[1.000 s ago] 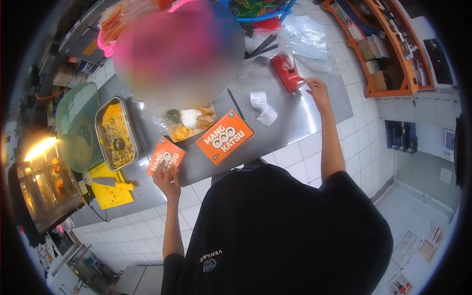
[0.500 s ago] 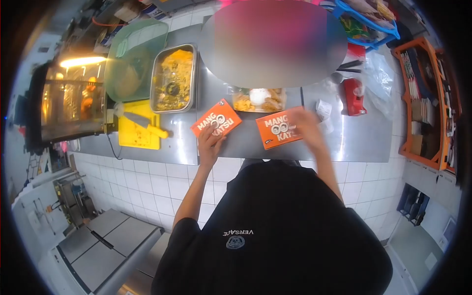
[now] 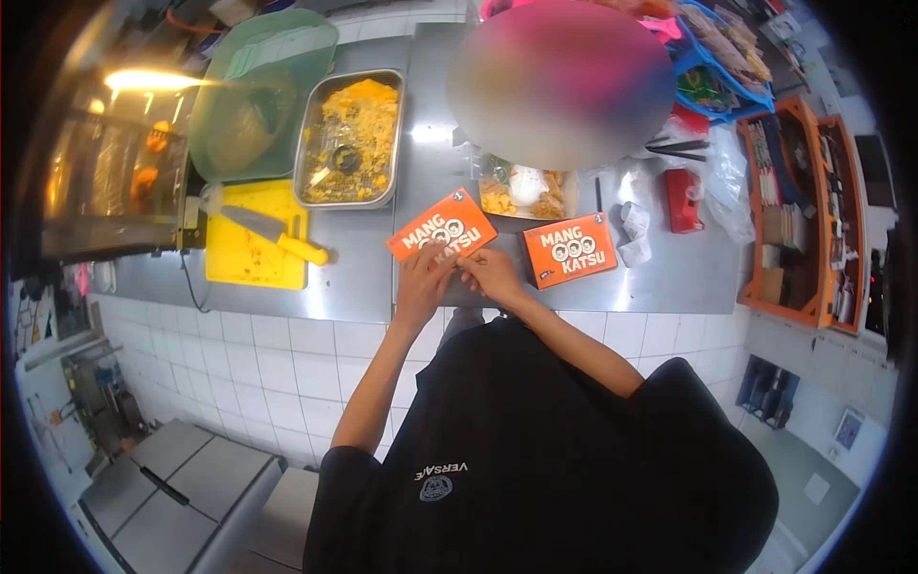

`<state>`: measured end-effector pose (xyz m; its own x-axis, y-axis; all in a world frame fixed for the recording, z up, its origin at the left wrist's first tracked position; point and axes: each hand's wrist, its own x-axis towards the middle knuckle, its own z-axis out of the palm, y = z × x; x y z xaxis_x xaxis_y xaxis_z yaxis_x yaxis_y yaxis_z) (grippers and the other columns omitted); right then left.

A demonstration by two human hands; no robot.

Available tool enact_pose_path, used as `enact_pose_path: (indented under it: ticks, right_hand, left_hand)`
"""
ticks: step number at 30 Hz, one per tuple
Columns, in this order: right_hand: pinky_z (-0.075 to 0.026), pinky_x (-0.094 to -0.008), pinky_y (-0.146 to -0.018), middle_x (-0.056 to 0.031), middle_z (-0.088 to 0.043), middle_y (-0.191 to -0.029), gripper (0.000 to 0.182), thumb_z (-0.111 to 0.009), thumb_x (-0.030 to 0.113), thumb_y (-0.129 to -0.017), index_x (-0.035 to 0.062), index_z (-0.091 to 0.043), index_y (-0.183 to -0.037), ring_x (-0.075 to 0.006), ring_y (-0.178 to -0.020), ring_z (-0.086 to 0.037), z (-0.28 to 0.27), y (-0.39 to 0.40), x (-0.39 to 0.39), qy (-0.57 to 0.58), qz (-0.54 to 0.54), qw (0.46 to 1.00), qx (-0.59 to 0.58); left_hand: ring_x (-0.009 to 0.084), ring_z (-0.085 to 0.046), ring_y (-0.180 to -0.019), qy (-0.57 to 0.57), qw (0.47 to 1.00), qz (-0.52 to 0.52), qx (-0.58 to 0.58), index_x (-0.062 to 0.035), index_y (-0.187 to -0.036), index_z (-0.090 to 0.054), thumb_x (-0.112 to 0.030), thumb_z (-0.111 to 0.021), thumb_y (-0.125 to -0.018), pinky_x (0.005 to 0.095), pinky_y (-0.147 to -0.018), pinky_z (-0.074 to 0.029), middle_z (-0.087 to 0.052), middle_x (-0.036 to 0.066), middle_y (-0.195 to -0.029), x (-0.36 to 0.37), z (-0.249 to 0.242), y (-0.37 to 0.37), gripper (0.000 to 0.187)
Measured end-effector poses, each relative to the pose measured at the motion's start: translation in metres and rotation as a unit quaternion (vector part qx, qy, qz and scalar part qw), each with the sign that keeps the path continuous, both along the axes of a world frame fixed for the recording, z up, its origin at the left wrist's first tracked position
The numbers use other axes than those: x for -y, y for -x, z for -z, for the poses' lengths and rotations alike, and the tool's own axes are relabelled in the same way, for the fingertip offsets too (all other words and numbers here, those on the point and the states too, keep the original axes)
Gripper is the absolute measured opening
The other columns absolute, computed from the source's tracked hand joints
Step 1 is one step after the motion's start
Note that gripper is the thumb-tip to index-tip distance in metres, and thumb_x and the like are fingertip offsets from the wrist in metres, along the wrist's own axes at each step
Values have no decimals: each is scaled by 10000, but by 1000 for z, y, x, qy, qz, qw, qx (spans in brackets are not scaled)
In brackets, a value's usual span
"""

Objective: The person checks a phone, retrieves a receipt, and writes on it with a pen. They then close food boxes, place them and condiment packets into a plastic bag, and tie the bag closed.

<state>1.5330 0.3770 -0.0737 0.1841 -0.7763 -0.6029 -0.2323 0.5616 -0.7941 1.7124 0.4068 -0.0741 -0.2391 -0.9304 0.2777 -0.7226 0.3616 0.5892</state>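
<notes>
Steel tabletop (image 3: pixel 669 277). Left hand (image 3: pixel 424 277) and right hand (image 3: pixel 491 273) both meet at the near edge of the orange box (image 3: pixel 442 226), fingers curled and pinching that edge; what the fingertips grip beyond the cardboard cannot be made out. This box lies tilted near the front of the tabletop. A second orange box (image 3: pixel 570 250) lies flat just to its right, untouched. Behind both, a clear food tray (image 3: pixel 528 189) holds white rice and fried pieces; its far side is hidden behind a blurred patch. A steel pan (image 3: pixel 350 137) contains yellow crumbs and a small cup. A knife (image 3: pixel 277 237) rests on the yellow cutting board (image 3: pixel 244 260). Paper receipts (image 3: pixel 634 232) and a red tape dispenser (image 3: pixel 683 200) sit right.
</notes>
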Motion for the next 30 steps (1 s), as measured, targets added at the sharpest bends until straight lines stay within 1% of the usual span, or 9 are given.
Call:
enact_pose_path:
  ticks: [4,6,9,12,15,18,22,25,30]
  right_hand:
    - [-464,-340,-481,-109,-679,-709,315,-621,291,-988,-7,-686,-910,-189,-531,-619,9,12,-4,194,-91,975,-57]
    - [-508,-416,-610,-156,-666,-703,333,-578,292,-996,-18,-677,-922,-315,-605,-634,30,17,-7,382,-189,890,-162]
    - [-536,-485,-727,-151,-675,-789,190,-596,232,-941,96,-708,-1013,-372,-735,-662,23,23,-15,284,-239,855,-363]
    - [-488,-475,-855,-186,-678,-1012,273,-670,266,-908,44,-686,-1067,-378,-928,-631,-41,44,-14,209,-116,916,-322]
    - [-415,-496,-990,-174,-557,-1303,389,-724,227,-841,104,-643,-1201,-368,-1201,-523,-62,77,-19,427,-104,774,-456]
    - [-317,-556,-1094,-144,-423,-1452,494,-744,200,-794,136,-602,-1262,-330,-1372,-381,-46,118,-28,424,-174,755,-468]
    - [-353,-542,-1077,-151,-476,-1410,474,-727,166,-789,131,-614,-1247,-342,-1347,-421,-40,158,-26,402,-130,785,-452]
    - [-428,-480,-1020,-162,-548,-1327,445,-721,160,-804,98,-617,-1232,-348,-1250,-511,-45,172,-3,375,-67,813,-440]
    - [-494,-425,-943,-179,-626,-1204,408,-679,171,-902,21,-582,-1270,-345,-1123,-608,-72,187,72,399,149,847,-317]
  left_hand:
    - [323,-513,-1233,-8,1000,14,24,-86,-1048,-699,-243,-751,-849,466,-1001,-380,-603,99,-1248,5,-11,7,259]
    - [330,-510,-1207,-26,999,-7,29,-83,-1038,-691,-252,-760,-833,482,-996,-372,-600,106,-1227,7,-21,15,274]
    - [315,-516,-1154,-43,997,-25,65,-80,-1015,-676,-215,-757,-827,471,-980,-370,-592,106,-1174,15,-5,16,245]
    - [314,-518,-1141,24,996,-14,86,-63,-1019,-655,-207,-752,-830,474,-968,-368,-584,111,-1146,12,-5,9,257]
    - [322,-523,-1147,-10,988,-18,154,-47,-1069,-637,-231,-752,-839,474,-965,-379,-580,122,-1169,7,-2,-11,317]
    - [342,-530,-1147,-90,990,-9,108,-24,-1125,-612,-239,-748,-843,481,-954,-413,-573,141,-1220,33,-48,1,380]
    - [390,-572,-1095,-9,986,-138,-94,0,-1115,-636,-243,-721,-865,477,-902,-492,-591,173,-1209,123,-67,73,359]
    - [377,-589,-1081,-132,983,-119,-38,1,-1044,-665,-215,-703,-871,461,-876,-513,-623,166,-1128,172,-11,91,279]
    - [343,-600,-1026,-9,997,-76,-24,-32,-989,-692,-136,-668,-852,439,-837,-516,-648,152,-1045,173,-27,102,174]
